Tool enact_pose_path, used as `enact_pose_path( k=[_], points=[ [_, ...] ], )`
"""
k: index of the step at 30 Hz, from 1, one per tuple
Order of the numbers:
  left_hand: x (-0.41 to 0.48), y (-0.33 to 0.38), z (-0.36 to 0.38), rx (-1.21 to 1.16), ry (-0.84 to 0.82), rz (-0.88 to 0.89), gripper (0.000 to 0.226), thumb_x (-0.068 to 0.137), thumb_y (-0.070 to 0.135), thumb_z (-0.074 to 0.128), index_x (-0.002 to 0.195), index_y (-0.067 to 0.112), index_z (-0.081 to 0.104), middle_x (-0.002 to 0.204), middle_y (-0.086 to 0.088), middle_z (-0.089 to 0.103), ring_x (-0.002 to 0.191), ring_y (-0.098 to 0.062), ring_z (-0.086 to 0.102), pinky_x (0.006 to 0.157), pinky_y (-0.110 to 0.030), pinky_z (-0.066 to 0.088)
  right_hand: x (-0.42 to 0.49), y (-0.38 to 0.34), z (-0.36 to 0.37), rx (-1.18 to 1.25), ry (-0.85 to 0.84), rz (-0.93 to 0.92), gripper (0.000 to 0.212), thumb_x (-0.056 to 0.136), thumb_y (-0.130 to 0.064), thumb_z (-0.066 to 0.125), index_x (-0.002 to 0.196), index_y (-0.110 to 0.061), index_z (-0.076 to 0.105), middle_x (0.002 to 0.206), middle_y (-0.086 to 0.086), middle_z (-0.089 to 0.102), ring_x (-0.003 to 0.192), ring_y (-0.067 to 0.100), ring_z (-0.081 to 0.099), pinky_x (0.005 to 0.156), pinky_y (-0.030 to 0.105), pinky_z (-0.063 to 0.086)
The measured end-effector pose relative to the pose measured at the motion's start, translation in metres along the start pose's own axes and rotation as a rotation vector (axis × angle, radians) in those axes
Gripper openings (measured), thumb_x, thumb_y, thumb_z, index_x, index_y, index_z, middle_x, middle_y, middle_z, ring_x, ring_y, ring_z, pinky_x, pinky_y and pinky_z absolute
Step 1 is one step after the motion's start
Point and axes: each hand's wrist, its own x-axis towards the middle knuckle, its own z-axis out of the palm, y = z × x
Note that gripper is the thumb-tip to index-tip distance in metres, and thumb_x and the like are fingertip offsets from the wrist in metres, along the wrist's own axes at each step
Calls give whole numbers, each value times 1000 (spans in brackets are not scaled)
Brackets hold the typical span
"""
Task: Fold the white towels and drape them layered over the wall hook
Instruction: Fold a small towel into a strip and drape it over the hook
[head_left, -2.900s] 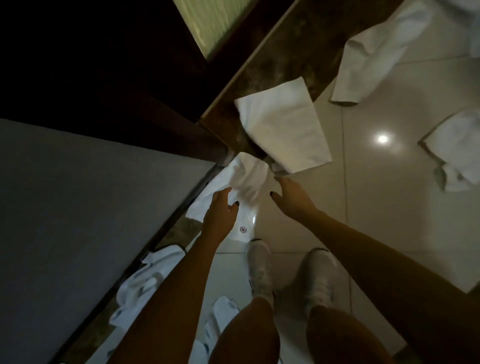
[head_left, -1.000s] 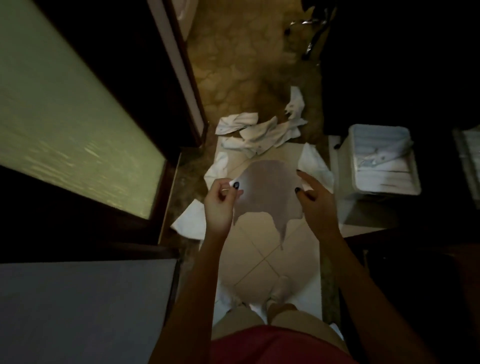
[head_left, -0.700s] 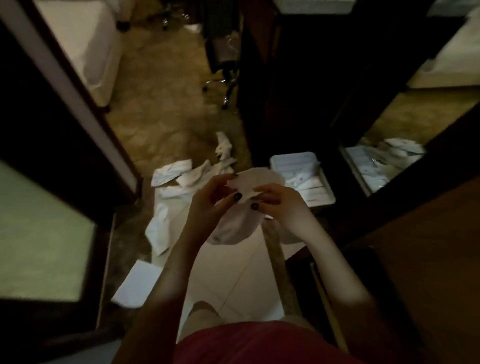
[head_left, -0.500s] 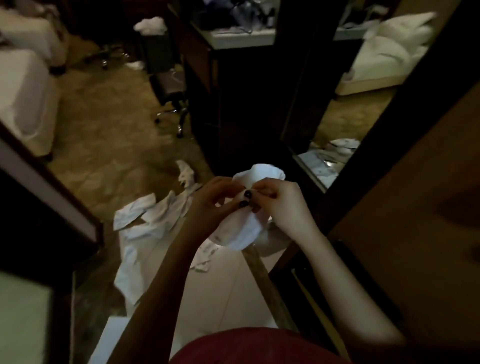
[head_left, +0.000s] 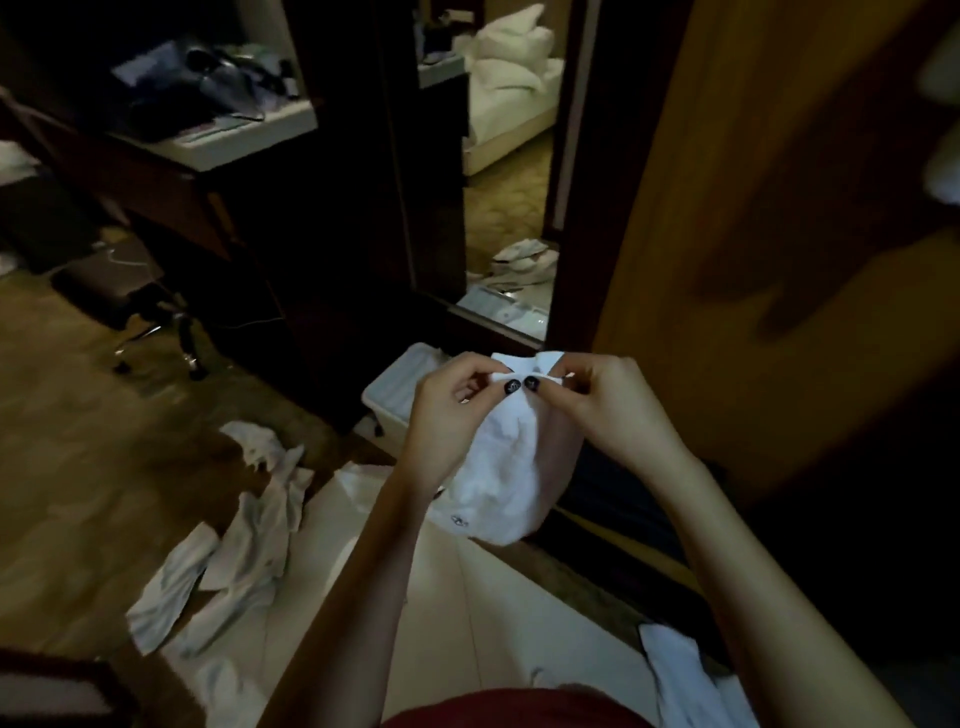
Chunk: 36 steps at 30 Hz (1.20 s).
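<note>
A wooden door (head_left: 779, 208) fills the view from one to four o'clock; brown carpet (head_left: 78, 441) spreads from eight to ten; pale tile (head_left: 467, 597) runs up from six toward the centre. A dark desk (head_left: 218, 145) with clutter on its top stands at eleven; a mirror (head_left: 509, 208) at twelve shows a bed and pillows; a chair (head_left: 135, 296) with shiny legs sits at nine to ten, under the desk's edge. Loose towels (head_left: 244, 535) lie crumpled at seven to eight, across the line where carpet meets tile; a stray towel (head_left: 685, 670) lies at five.

The towel (head_left: 509, 467) hangs in the air just below centre, over the tile, its top edge bunched and its lower part sagging in soft folds with a small mark near the bottom. The left hand (head_left: 457, 410) pinches that top edge between thumb and curled fingers; the right hand (head_left: 602, 405), at its three o'clock, pinches the same edge; the two dark-nailed thumbs touch side by side. A white box (head_left: 395, 395) stands on the floor at the left hand's nine o'clock, partly hidden behind it.
</note>
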Motion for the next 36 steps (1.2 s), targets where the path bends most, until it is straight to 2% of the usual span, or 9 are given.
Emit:
enact_pose_path(
  k=[4,9,13,18,21,24,26,32,36],
  points=[
    [-4,-9,12,-10,-69,-6,25,85,17,67,80,42,66,84,11,67,83,-3,63,74,-18,50,-33,27,-20,-344,-64,148,27,90,-52,61,74,-30,56,67,-12,53,57,4,46,50,25,29],
    [-7,-17,24,53,-168,60,15,84,22,66,78,35,62,82,5,63,76,-9,60,67,-17,45,-68,57,-41,-157,-195,227,19,92,-39,65,84,-21,67,71,-6,60,62,9,52,55,22,34],
    [-6,-21,42,75,-213,81,25,85,23,67,73,44,59,78,2,59,71,-14,55,65,-22,41,-90,69,-52,-28,-9,212,24,88,-39,70,75,-21,60,67,-9,58,61,2,50,56,20,35],
    [-5,-6,81,20,-260,99,11,85,40,61,77,45,57,79,7,61,68,-23,53,64,-29,40,-108,78,-80,189,219,229,33,83,-26,77,64,-20,51,58,-17,55,54,-5,46,51,13,34],
    [-2,7,113,-21,-290,134,17,87,33,64,84,49,58,83,8,62,75,-6,55,67,-22,42,-119,89,-106,203,298,227,26,83,-23,77,74,-21,53,72,-8,57,67,7,49,59,27,37],
    [0,18,149,-9,-344,77,23,86,15,71,93,35,63,78,1,58,71,-2,51,65,-16,41,-132,104,-135,120,312,292,15,86,-26,74,93,-24,61,91,-1,63,83,19,60,71,39,48],
    [1,26,170,1,-373,53,22,84,13,74,89,32,64,72,6,57,67,-3,50,62,-15,38,-140,114,-153,26,292,319,10,88,-27,71,86,-19,65,87,3,66,83,24,63,72,43,49],
    [11,54,219,-54,-483,89,21,88,13,70,81,30,59,74,21,66,74,8,59,65,-8,38,-153,137,-208,242,396,293,30,83,-25,77,66,-15,54,60,-11,58,57,2,55,51,16,40],
    [29,80,243,-228,-732,39,11,94,17,61,87,21,54,81,21,67,81,6,62,70,-8,44,-149,149,-243,223,469,279,27,85,-22,76,67,-14,56,62,-10,61,59,3,58,54,18,44]
  ],
)
